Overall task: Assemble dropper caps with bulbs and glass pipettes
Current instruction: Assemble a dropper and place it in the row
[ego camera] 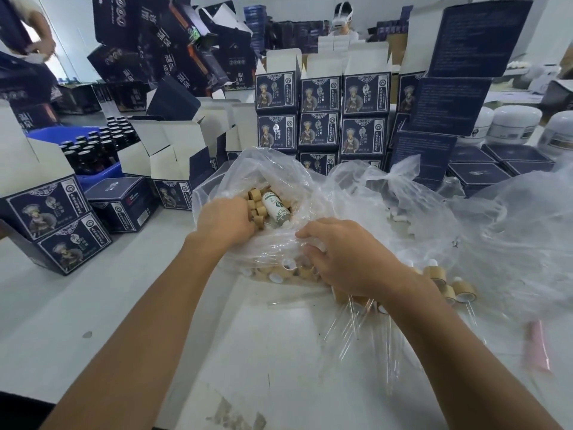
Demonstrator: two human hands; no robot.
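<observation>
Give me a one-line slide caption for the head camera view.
Left hand reaches into a plastic bag of wooden caps while right hand grips its edge.

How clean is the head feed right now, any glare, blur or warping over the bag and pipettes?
Head view: wide-angle bending tilts the dark boxes at the edges; soft glare whitens the clear plastic bag, veiling the caps under it; the glass pipettes are faint streaks; the pink object at right is blurred; both hands stay sharp.
</observation>
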